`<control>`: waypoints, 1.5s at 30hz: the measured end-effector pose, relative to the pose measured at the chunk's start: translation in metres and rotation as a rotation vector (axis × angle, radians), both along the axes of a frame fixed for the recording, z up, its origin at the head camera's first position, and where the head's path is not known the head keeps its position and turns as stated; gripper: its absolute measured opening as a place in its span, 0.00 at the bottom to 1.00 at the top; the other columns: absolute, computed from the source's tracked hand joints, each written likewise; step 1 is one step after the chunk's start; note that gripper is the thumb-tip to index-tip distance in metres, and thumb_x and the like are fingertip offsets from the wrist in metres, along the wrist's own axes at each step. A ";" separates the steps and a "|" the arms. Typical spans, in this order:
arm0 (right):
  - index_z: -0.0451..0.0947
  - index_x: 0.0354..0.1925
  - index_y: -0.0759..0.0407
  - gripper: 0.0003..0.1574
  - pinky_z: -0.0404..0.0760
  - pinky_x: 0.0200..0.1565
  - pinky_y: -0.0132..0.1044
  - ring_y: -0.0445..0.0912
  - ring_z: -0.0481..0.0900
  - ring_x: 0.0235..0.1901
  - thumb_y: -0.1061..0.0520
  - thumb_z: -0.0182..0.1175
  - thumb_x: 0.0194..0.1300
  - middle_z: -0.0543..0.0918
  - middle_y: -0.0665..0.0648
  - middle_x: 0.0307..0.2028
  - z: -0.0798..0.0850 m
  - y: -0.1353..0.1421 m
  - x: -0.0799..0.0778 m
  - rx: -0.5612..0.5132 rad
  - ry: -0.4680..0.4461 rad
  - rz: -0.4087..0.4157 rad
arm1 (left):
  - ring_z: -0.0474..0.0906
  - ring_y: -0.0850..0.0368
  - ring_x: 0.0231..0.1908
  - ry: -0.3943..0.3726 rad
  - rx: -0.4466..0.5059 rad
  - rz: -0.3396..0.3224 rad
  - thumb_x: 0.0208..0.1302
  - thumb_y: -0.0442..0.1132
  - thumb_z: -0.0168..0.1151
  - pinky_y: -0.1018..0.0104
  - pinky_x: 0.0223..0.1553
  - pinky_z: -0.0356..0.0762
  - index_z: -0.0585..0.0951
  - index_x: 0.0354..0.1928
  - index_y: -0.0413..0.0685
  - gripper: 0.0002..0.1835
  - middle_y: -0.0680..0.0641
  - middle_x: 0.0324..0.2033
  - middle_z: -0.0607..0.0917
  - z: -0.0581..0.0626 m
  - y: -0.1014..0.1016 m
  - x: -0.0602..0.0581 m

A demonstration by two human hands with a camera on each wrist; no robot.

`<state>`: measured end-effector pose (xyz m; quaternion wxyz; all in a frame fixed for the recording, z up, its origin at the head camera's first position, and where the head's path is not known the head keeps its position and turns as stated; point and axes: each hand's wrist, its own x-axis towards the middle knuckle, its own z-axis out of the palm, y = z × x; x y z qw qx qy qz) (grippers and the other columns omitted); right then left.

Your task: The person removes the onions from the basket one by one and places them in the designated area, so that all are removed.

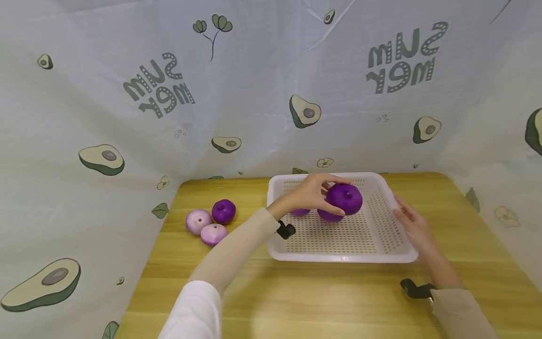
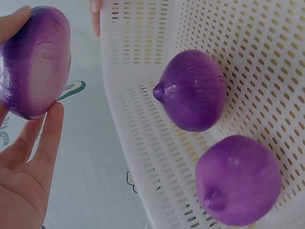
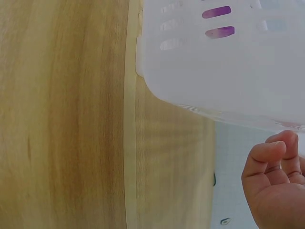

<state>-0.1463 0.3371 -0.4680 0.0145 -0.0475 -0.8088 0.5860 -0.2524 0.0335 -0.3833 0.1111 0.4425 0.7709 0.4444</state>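
A purple onion [image 1: 345, 198] is in my left hand [image 1: 315, 190], gripped between thumb and fingers over the white basket [image 1: 338, 258]. The left wrist view shows this same held onion [image 2: 40, 62], its paler side facing the camera. Two more purple onions lie inside the basket; one has a pointed tip [image 2: 195, 90], and the other, a rounder onion [image 2: 238, 181], sits near it. In the head view the held onion and my left hand partly cover them. At the basket's right rim, my right hand [image 1: 412, 226] pinches the edge with curled fingers [image 3: 267, 155].
Left of the basket, a dark purple onion [image 1: 223, 211] and two paler onions, one behind [image 1: 198, 221] and one in front [image 1: 213, 234], sit close together on the wooden table [image 1: 313, 301]. A printed avocado cloth [image 1: 262, 84] hangs behind and around the table.
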 end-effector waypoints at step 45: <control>0.49 0.79 0.50 0.39 0.83 0.37 0.27 0.33 0.80 0.39 0.49 0.52 0.77 0.74 0.40 0.47 -0.005 0.004 -0.002 -0.252 -0.007 0.032 | 0.78 0.41 0.53 -0.131 0.082 0.448 0.48 0.38 0.82 0.49 0.50 0.81 0.76 0.67 0.52 0.40 0.46 0.61 0.78 -0.011 -0.203 0.030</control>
